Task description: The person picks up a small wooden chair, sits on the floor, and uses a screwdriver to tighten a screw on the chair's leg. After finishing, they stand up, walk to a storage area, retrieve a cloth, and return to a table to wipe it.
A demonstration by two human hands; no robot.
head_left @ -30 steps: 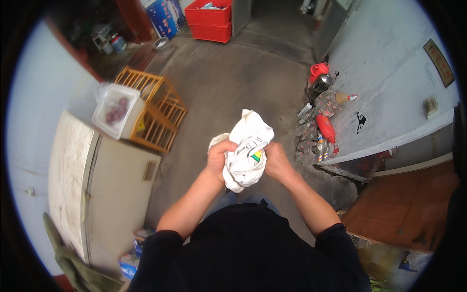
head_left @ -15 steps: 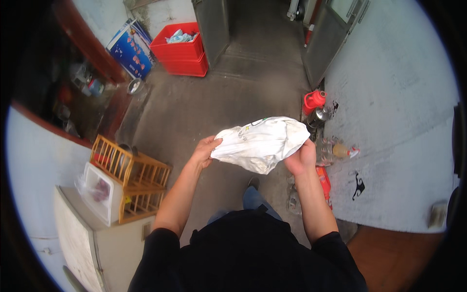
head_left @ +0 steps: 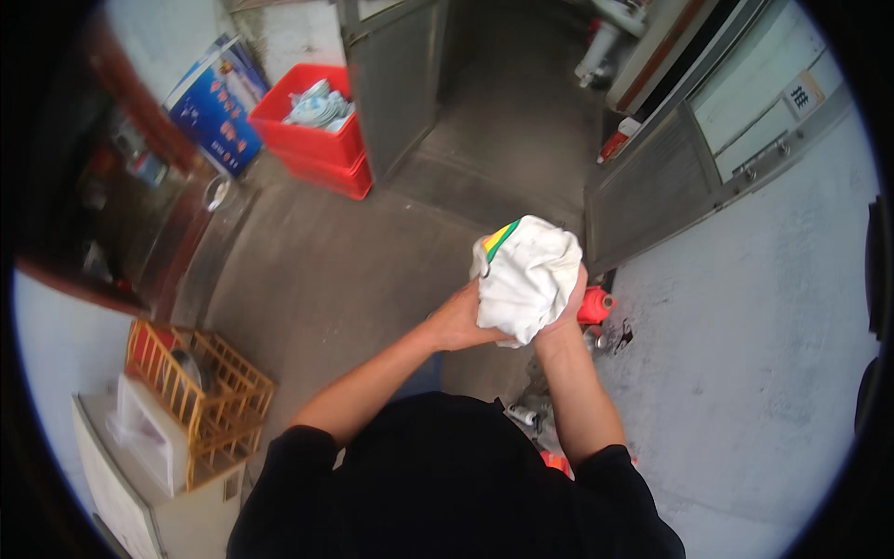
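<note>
A crumpled white cloth (head_left: 529, 279) with smudges and a yellow-and-green patch at its upper left is bunched up in front of me. My left hand (head_left: 456, 320) grips its left side, the fingertips tucked out of sight beneath the folds. On the other side my right hand (head_left: 565, 312) cups the bundle from the right and below, most of its fingers hidden by the fabric. Both forearms reach forward, and the hands are close together around the cloth.
Ahead, grey metal doors (head_left: 396, 88) stand open at a doorway. Stacked red crates (head_left: 303, 149) holding pale cloths sit far left. A wooden rack (head_left: 223, 401) is near left. Along the right wall (head_left: 736, 345) stand a red flask (head_left: 594, 306) and other items.
The cloth was stretched wide between my hands and is now gathered into a compact bundle. My left hand has come in to the right, and the view has shifted forward toward the doorway.
</note>
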